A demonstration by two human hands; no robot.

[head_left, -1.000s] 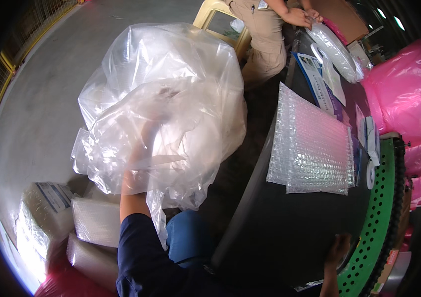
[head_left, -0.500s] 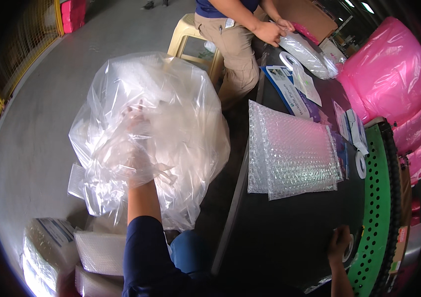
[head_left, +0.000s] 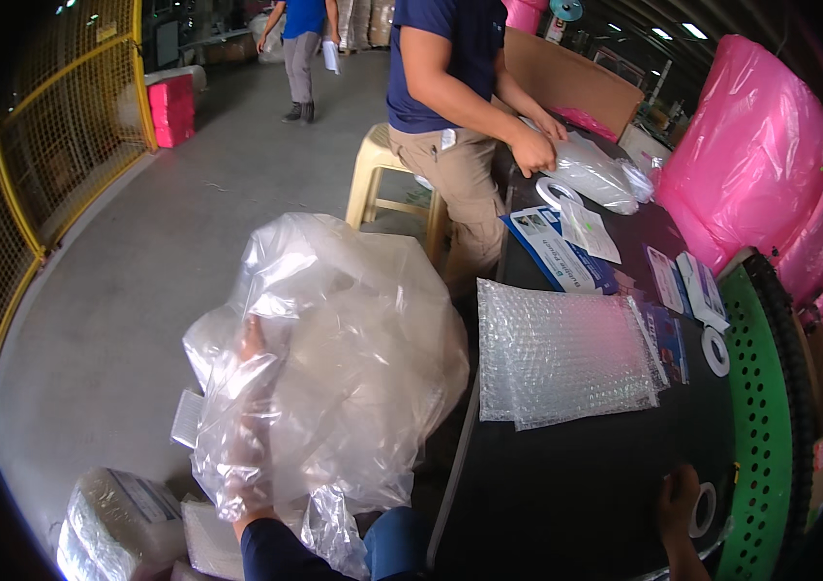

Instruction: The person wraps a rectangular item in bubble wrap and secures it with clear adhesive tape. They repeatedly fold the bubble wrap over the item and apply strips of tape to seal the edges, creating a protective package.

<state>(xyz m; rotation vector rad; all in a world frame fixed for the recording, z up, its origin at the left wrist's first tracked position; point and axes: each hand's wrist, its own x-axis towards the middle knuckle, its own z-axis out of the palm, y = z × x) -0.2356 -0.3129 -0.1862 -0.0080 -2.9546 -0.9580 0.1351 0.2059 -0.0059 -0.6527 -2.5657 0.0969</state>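
A large clear plastic bag (head_left: 363,329) bulges in front of me, with whitish contents blurred by its film. My left hand (head_left: 253,344) is inside it, seen through the plastic with fingers stretched forward; what they touch is unclear. On the dark tabletop (head_left: 586,484), my right hand (head_left: 680,494) rests with curled fingers beside a white tape roll (head_left: 703,509). Whatever is in those fingers, if anything, is hidden. Bubble-wrap pouches (head_left: 571,358) lie overlapped farther up the table.
Printed sleeves (head_left: 552,247) and another tape roll (head_left: 715,351) lie on the table. A co-worker (head_left: 450,107) handles a clear package (head_left: 591,174) beyond, near a cream stool (head_left: 373,174). Pink wrapped bundles (head_left: 750,155) and a green perforated strip (head_left: 758,397) border the right; wrapped packs (head_left: 116,528) sit lower left.
My view has tilted up, showing more floor and another person in the distance. My left hand is still inside the bag, whose film has shifted around it. The right hand stays near the tape roll.
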